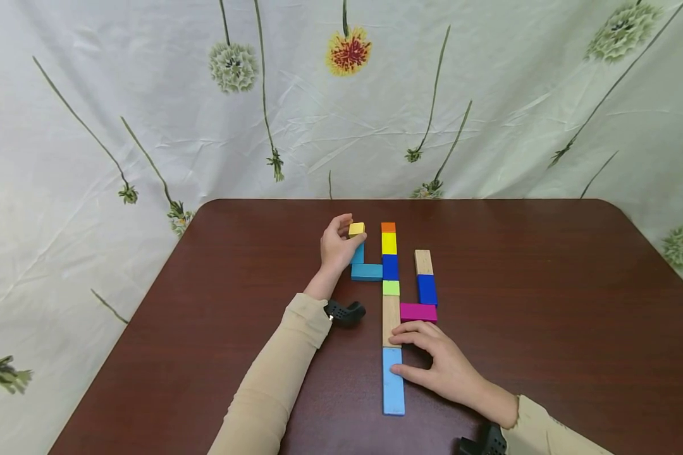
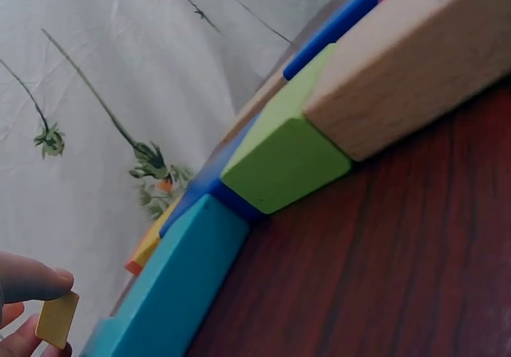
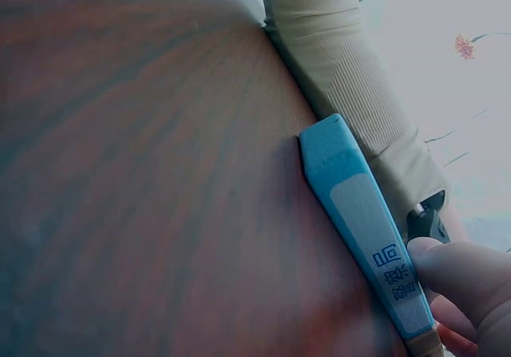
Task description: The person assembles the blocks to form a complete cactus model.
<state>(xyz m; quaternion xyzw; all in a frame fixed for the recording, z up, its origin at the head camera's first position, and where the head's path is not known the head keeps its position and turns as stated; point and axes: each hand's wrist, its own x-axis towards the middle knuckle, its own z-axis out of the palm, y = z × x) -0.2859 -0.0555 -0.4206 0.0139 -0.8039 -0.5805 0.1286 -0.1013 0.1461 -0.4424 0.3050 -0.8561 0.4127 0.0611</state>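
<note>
My left hand (image 1: 337, 246) pinches a small yellow block (image 1: 356, 229) between thumb and fingers, at the far end of an upright-lying blue block (image 1: 358, 254). The left wrist view shows the yellow block (image 2: 57, 319) at lower left, held by the fingertips. A teal block (image 1: 367, 272) joins that branch to the central row. My right hand (image 1: 441, 363) rests over the row: its fingers touch the plain wooden block (image 1: 391, 313) and its thumb lies on the light blue block (image 1: 393, 395). In the right wrist view the light blue block (image 3: 351, 189) bears printed characters, with the thumb against it.
Up the central row lie a green block (image 1: 391, 288), a dark blue block (image 1: 390, 268), a yellow block (image 1: 389, 243) and an orange block (image 1: 388, 227). A right branch has magenta (image 1: 418, 312), dark blue (image 1: 427, 289) and wooden blocks (image 1: 424, 261). The brown table (image 1: 546, 303) ends before a flowered cloth.
</note>
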